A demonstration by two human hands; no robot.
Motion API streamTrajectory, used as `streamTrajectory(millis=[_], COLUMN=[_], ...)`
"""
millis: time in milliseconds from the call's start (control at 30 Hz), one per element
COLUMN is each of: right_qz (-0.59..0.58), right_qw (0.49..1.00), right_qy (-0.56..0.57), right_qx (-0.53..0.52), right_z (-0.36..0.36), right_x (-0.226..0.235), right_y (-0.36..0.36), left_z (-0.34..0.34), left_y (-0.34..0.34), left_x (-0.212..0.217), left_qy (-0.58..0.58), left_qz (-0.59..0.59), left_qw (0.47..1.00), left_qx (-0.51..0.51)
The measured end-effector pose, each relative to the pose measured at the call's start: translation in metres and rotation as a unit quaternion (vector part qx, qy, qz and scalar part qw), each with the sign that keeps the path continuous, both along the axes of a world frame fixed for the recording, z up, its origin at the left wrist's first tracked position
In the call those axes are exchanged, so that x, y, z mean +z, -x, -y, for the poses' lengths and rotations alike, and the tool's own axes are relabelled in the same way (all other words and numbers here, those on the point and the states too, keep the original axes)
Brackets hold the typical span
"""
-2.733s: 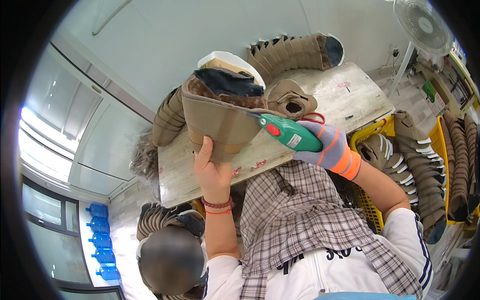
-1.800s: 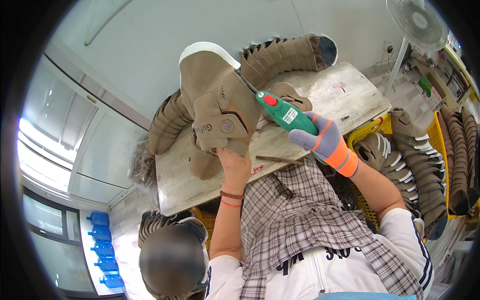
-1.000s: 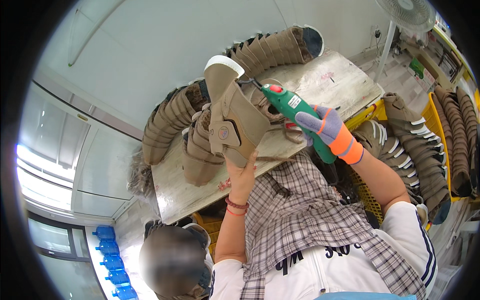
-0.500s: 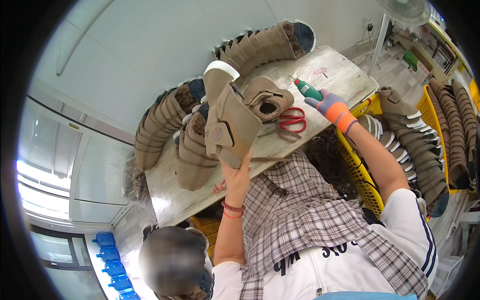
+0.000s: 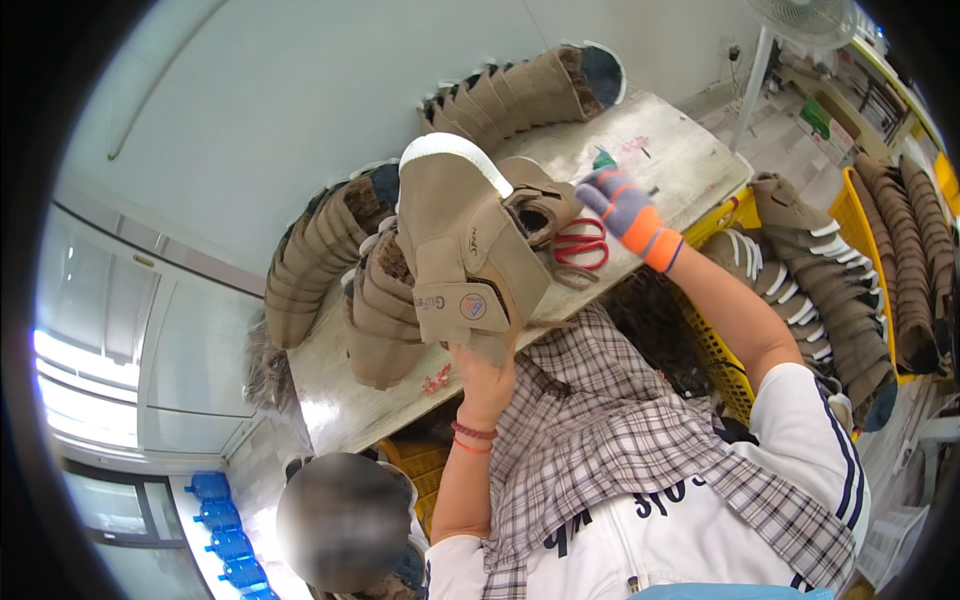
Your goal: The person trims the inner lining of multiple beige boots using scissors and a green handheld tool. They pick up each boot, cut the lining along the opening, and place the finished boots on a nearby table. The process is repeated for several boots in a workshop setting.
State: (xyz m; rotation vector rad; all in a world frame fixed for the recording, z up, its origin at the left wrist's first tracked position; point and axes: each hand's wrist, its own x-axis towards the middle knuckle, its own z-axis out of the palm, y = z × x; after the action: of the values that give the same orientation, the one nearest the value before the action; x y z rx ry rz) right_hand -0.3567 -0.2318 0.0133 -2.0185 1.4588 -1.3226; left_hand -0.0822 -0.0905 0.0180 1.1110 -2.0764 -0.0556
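Observation:
My left hand (image 5: 485, 385) is closed on the lower end of a tan boot (image 5: 437, 215), its white-edged toe pointing up and away. A strap with a round badge crosses the boot's side just above my fingers. My right hand (image 5: 618, 208), in a grey and orange glove, is curled to the right of the boot, apart from it. A green handheld tool (image 5: 603, 158) pokes out past those fingers, its body mostly hidden by the glove. Between my hands, a second tan boot (image 5: 540, 212) with a brown fleece lining sits partly behind the held one. Red-handled scissors (image 5: 582, 245) lie beside it.
Rows of nested tan boots stand on the worn white table (image 5: 690, 150) at the left (image 5: 318, 255) and back (image 5: 510, 95). Yellow crates (image 5: 722, 360) with more boots adjoin its right side. A white fan (image 5: 810, 20) stands far right; another person's head (image 5: 345, 520) is lower left.
The held boot has turned, showing more of its strap and badge, and its toe has tipped. My right hand has moved left toward it, carrying the green tool.

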Motion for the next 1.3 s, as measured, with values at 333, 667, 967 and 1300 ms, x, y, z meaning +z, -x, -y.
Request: streamTrajectory(millis=[333, 667, 967, 1300], right_qz=[0.260, -0.023, 0.556, 0.568], right_qw=[0.900, 0.950, 0.614, 0.664], right_qy=[-0.257, -0.303, -0.498, -0.374], right_qx=[0.238, -0.072, -0.256, -0.311], right_z=[-0.068, -0.100, -0.217, -0.147], right_x=[0.069, -0.008, -0.251, -0.335], right_y=[0.005, 0.152, 0.438, 0.296], left_z=[-0.042, 0.001, 0.064, -0.007], left_y=[-0.028, -0.080, -0.081, -0.096], left_x=[-0.016, -0.035, -0.044, -0.047], left_qy=[-0.230, -0.069, -0.026, -0.021], left_qz=[-0.205, 0.232, 0.352, 0.238], left_qw=[0.950, 0.964, 0.929, 0.968], left_qx=[-0.046, 0.105, 0.108, 0.074])
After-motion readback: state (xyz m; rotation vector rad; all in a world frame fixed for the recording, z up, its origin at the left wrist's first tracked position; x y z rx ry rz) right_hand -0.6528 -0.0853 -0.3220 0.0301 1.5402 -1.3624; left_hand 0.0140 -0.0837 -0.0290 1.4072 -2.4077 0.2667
